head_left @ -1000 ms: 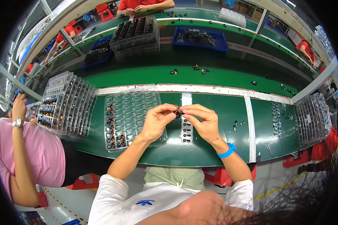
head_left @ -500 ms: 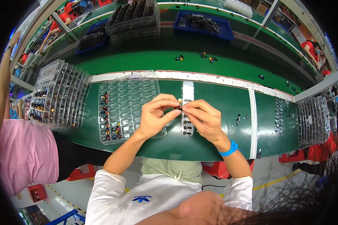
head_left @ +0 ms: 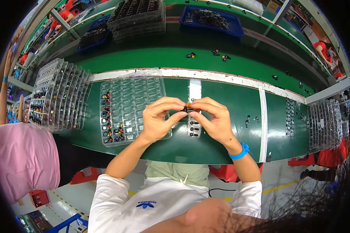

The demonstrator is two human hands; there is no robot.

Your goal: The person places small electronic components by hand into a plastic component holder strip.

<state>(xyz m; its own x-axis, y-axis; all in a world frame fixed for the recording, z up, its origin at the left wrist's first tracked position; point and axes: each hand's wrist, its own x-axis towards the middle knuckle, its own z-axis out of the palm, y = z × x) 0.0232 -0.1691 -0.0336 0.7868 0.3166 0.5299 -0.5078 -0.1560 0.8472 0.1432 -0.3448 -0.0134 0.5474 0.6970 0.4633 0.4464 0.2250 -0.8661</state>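
Left hand (head_left: 157, 118): fingertips pinched on the left end of a small black component with an orange tip (head_left: 187, 108), near frame centre.
Right hand (head_left: 214, 118): fingertips pinched on the same part's right end; both hands raise it above the green worktop (head_left: 229, 97), probably so the small piece can be worked close to the eyes.
Narrow clear strip tray (head_left: 193, 130): just below the hands, holding several dark parts within short reach.
Clear plastic compartment tray (head_left: 132, 103): left of centre, only its left columns filled.
Stacked clear trays (head_left: 54, 95): frame left, set aside at the worktop edge.
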